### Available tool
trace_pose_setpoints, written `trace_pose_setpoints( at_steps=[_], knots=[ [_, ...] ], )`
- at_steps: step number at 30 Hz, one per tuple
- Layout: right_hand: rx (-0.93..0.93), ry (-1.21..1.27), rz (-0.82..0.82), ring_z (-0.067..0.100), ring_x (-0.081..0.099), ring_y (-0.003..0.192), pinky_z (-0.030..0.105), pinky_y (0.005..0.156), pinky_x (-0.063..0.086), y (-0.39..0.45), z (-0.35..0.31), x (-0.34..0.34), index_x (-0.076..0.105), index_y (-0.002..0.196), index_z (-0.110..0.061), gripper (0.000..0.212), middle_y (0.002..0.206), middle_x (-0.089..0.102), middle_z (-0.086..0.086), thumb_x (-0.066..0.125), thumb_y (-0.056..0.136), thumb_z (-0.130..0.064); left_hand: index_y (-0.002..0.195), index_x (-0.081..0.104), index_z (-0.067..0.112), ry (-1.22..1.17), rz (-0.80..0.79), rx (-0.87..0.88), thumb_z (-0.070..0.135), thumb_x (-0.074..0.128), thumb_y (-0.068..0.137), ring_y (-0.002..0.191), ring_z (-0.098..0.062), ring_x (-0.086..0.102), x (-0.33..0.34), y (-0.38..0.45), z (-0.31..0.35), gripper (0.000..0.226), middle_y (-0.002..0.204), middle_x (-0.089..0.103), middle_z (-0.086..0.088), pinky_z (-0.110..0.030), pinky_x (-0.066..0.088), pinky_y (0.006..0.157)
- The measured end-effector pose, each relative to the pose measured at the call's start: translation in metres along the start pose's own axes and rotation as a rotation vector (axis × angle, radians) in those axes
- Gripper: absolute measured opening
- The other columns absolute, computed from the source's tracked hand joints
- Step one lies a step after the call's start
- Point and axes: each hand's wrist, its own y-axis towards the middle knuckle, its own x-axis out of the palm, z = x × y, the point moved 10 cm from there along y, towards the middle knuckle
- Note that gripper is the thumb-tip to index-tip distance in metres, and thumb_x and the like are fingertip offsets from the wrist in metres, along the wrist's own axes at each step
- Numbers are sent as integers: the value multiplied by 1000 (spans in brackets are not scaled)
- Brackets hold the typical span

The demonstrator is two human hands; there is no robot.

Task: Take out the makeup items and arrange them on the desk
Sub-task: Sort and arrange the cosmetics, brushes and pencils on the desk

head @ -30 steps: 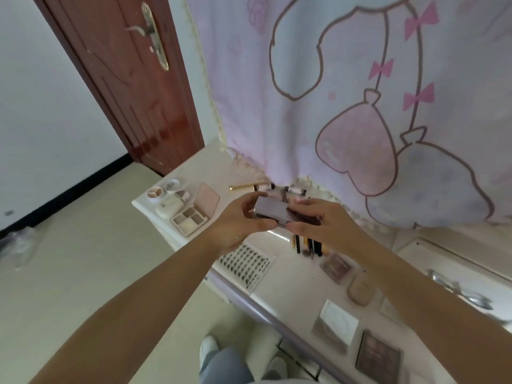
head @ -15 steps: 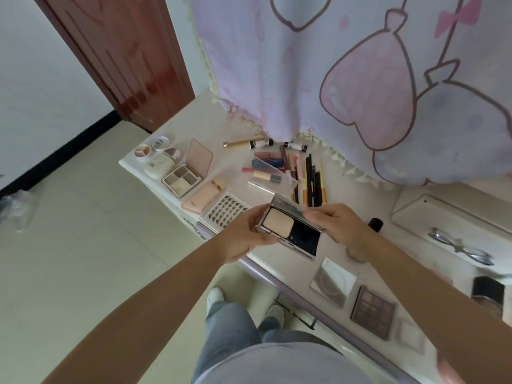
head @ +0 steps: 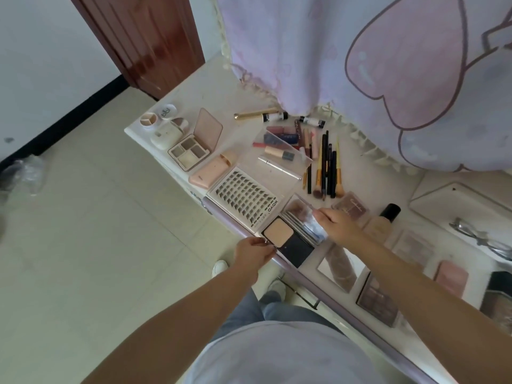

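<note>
At the desk (head: 368,187) edge, both hands' grip on open powder compact (head: 288,239), left hand (head: 253,253), right hand (head: 339,225), lash tray (head: 243,200) touching, brushes (head: 327,164) behind

Open powder compact (head: 288,239) at desk (head: 368,187) front edge, w/ L hand (head: 253,252) pinching its near corner, R hand (head: 339,225) on mirror lid. Lash tray (head: 243,199) just beside; brushes (head: 325,164) behind.

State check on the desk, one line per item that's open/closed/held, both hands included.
powder compact: open, lid up, at the desk's front edge
left hand: pinches the compact's near corner
right hand: holds the compact's lid
four-pan palette: open, lid raised
lash tray: lying flat, lashes exposed
foundation bottle: capped, lying down
brushes: laid side by side
door: cannot tell
</note>
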Motion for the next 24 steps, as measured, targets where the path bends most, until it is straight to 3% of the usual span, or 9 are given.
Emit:
trace_pose_setpoints(
  at_steps=[3, 6, 8, 12, 14, 16, 17, 20, 24],
  knots=[
    [13, -28, -39, 7, 46, 63, 17, 57, 34, 9, 2, 5, 53, 78, -12, 33, 66, 47, -1, 34, 97, -31, 73, 52, 3, -9, 45, -71, -11, 56, 82, 65, -17, 59, -3, 7, -9, 17, 76, 57, -12, -24, 50, 75],
    [25, -16, -59, 8, 49, 72, 19, 64, 37, 14, 5, 4, 56, 99, -5, 36, 75, 51, 0, 34, 97, -32, 80, 56, 0, 50, 69, -114, -9, 59, 81, 62, -18, 61, -3, 9, -13, 10, 79, 60, -14, -17, 53, 50],
    [25, -4, -28, 6, 46, 67, 18, 61, 35, 16, 9, -1, 56, 100, -1, 36, 70, 48, -2, 34, 97, -30, 87, 56, 0, 69, 91, -119, -7, 60, 80, 60, -18, 62, -4, 11, -13, 10, 81, 61, -15, -15, 51, 41],
    [36, -4, -5, 13, 44, 69, 26, 68, 36, 17, 12, -6, 55, 99, 6, 40, 71, 46, 7, 36, 97, -29, 83, 55, 1, 106, 90, -108, -6, 62, 80, 58, -17, 62, -2, 12, -8, 10, 80, 61, -16, -14, 49, 38],
    [12, -3, 10, 13, 45, 70, 29, 73, 37, 15, 8, -9, 56, 99, 3, 37, 72, 47, 4, 38, 96, -29, 81, 55, 1, 140, 70, -87, -3, 62, 81, 57, -15, 62, -1, 11, -6, 9, 75, 62, -13, -13, 48, 39],
    [-41, -90, 91, 11, 48, 83, 28, 79, 40, 7, 2, -20, 55, 110, -4, 32, 86, 50, -2, 42, 94, -29, 75, 55, 5, 230, 45, -54, 4, 63, 83, 56, -13, 60, -1, 11, -5, 11, 70, 61, -9, -14, 50, 42],
    [-73, -162, 149, 11, 47, 90, 26, 81, 40, -1, -1, -27, 53, 116, -5, 33, 94, 49, -2, 45, 93, -28, 74, 55, 7, 352, 39, -7, 10, 62, 85, 58, -13, 59, -1, 10, -2, 13, 70, 61, -7, -15, 51, 48],
    [-130, -363, 221, 20, 48, 101, 28, 84, 37, -30, 1, -33, 51, 121, -4, 40, 110, 53, 7, 56, 87, -24, 86, 61, 10, 1061, 28, 334, 26, 51, 89, 75, -12, 56, 13, 2, 17, 19, 84, 64, -2, -19, 43, 68],
    [-90, -570, 179, 28, 33, 128, 35, 104, 30, -73, 32, -8, 38, 135, -11, 74, 142, 34, 14, 69, 74, -41, 105, 56, 11, 1348, -66, 666, 24, 43, 91, 93, -17, 57, 50, -18, 26, 23, 98, 64, -3, -20, 36, 73]
  ],
)
